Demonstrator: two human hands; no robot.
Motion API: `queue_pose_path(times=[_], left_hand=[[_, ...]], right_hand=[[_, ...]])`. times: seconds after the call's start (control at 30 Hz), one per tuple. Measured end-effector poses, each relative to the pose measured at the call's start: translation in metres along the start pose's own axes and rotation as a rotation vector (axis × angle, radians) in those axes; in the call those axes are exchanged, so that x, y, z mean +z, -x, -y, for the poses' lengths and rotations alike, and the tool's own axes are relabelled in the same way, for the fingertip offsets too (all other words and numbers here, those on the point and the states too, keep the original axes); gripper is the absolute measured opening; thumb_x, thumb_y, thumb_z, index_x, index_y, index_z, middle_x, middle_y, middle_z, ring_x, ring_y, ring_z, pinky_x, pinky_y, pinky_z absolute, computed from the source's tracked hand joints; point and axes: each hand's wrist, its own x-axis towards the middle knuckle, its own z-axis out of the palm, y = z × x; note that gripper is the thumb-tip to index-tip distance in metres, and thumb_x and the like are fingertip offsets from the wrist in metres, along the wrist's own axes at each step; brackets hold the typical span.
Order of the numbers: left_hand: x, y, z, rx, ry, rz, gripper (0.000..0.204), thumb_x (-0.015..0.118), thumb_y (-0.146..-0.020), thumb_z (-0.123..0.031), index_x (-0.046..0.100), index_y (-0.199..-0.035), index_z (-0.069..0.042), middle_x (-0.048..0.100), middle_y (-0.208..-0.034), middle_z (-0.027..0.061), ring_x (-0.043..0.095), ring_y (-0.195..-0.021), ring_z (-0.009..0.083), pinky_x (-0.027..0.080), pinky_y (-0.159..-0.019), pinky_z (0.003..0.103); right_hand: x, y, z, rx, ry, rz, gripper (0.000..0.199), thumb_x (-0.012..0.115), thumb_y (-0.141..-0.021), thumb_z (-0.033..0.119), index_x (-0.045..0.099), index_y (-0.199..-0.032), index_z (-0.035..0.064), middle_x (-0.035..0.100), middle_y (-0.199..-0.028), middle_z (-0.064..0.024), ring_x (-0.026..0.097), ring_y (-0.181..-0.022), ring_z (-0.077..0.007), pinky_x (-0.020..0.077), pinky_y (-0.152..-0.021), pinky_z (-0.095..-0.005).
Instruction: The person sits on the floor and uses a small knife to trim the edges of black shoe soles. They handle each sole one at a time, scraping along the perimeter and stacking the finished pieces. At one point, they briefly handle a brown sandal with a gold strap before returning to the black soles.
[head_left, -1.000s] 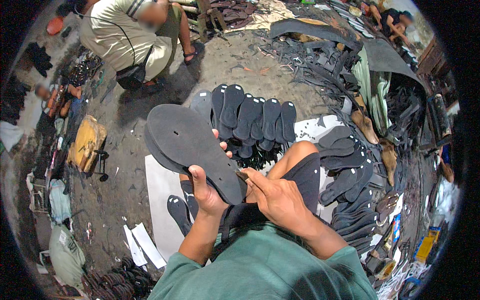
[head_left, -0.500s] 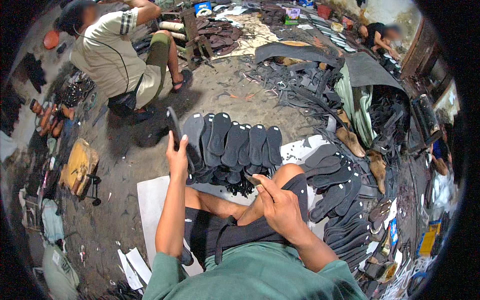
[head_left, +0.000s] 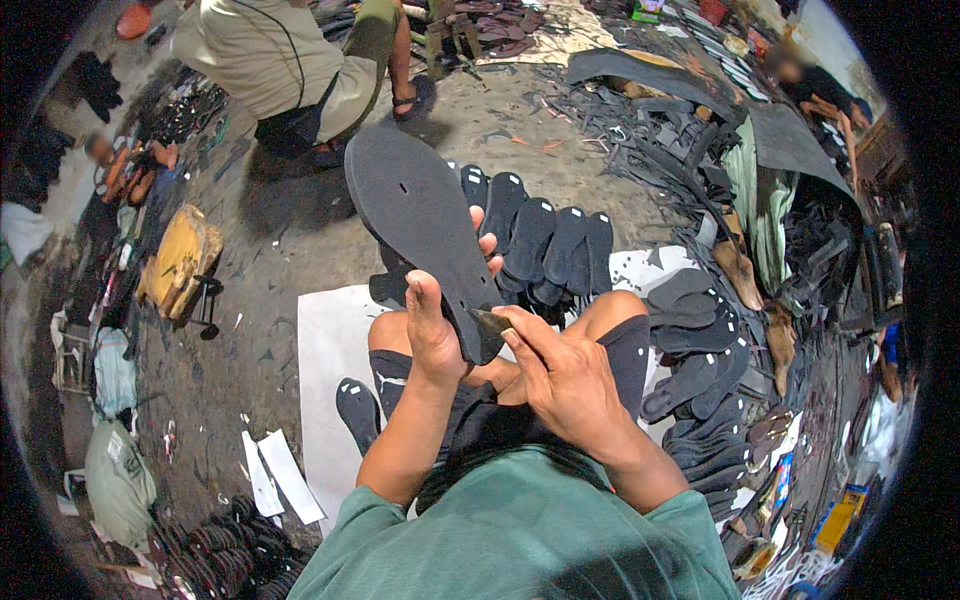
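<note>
My left hand (head_left: pixel 437 335) grips a black sandal sole (head_left: pixel 412 205) near its narrow end, thumb on one side and fingers on the other. The sole is tilted with its broad face toward me and has small slots cut in it. In my right hand (head_left: pixel 580 390) a thin, dark blade (head_left: pixel 488 325) is pinched, its tip at the sole's narrow end near the edge. Beyond my knees stands a row of black soles (head_left: pixel 532 240) with small white tags, partly hidden by the raised sole. One loose sole (head_left: pixel 358 412) lies left of my legs.
White sheets (head_left: pixel 325 330) lie under and around me. More soles (head_left: pixel 700 365) overlap at my right. A person (head_left: pixel 275 70) sits at the upper left, another (head_left: pixel 830 95) crouches far right. Black scraps (head_left: pixel 660 150) heap at the back right; a yellowish wooden block (head_left: pixel 180 262) stands left.
The sole has turned from edge-on to face me and come closer to my right hand. The blade now meets its narrow end. My view has shifted downward and to the left.
</note>
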Motion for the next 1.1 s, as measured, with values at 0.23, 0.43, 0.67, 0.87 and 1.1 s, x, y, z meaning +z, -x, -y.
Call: queue_pose_path(times=[0.23,0.43,0.67,0.87,1.1], left_hand=[[0.011,0.005,0.006,0.082,-0.22,0.04,0.092,0.061,-0.093,-0.065,0.038,-0.154,0.0,0.047,-0.155,0.02,0.06,-0.13,0.0259,0.055,-0.103,0.039],[0.014,0.01,0.009,0.107,-0.175,0.028,0.083,0.069,-0.092,-0.059,0.051,-0.148,0.0,0.049,-0.154,0.0216,0.061,-0.128,0.0277,0.055,-0.102,0.04],[0.015,0.018,0.012,0.042,-0.15,0.084,0.086,0.07,-0.091,-0.061,0.052,-0.147,0.001,0.048,-0.154,0.021,0.061,-0.128,0.0281,0.054,-0.102,0.04],[0.039,0.025,-0.003,0.06,-0.278,-0.089,0.103,0.053,-0.092,-0.075,0.031,-0.157,0.002,0.045,-0.156,0.0197,0.061,-0.126,0.0251,0.055,-0.102,0.037],[0.029,0.018,0.004,0.022,0.058,-0.077,0.093,0.049,-0.097,-0.069,0.028,-0.16,-0.004,0.04,-0.161,0.0156,0.055,-0.134,0.0261,0.051,-0.11,0.038]], right_hand=[[-0.013,0.007,0.001,-0.013,0.076,0.007,0.027,0.06,-0.102,0.02,0.064,-0.127,0.011,0.074,-0.084,-0.0199,0.072,-0.068,-0.039,0.0547,-0.062,-0.0502],[-0.023,0.013,0.009,0.032,0.117,0.063,0.027,0.059,-0.103,0.021,0.064,-0.127,0.0106,0.074,-0.084,-0.0192,0.071,-0.068,-0.0392,0.056,-0.062,-0.0497],[-0.024,0.015,0.007,0.001,0.111,0.063,0.029,0.06,-0.102,0.022,0.063,-0.129,0.0105,0.073,-0.078,-0.0176,0.072,-0.068,-0.0371,0.0548,-0.059,-0.0505],[-0.01,0.03,0.005,0.036,0.045,0.066,0.029,0.061,-0.101,0.019,0.064,-0.129,0.0123,0.074,-0.08,-0.0182,0.072,-0.068,-0.038,0.0554,-0.058,-0.0507],[-0.019,0.034,-0.001,0.004,0.031,-0.007,0.033,0.061,-0.101,0.019,0.063,-0.134,0.0144,0.073,-0.082,-0.0189,0.073,-0.071,-0.0394,0.0572,-0.06,-0.0506]])
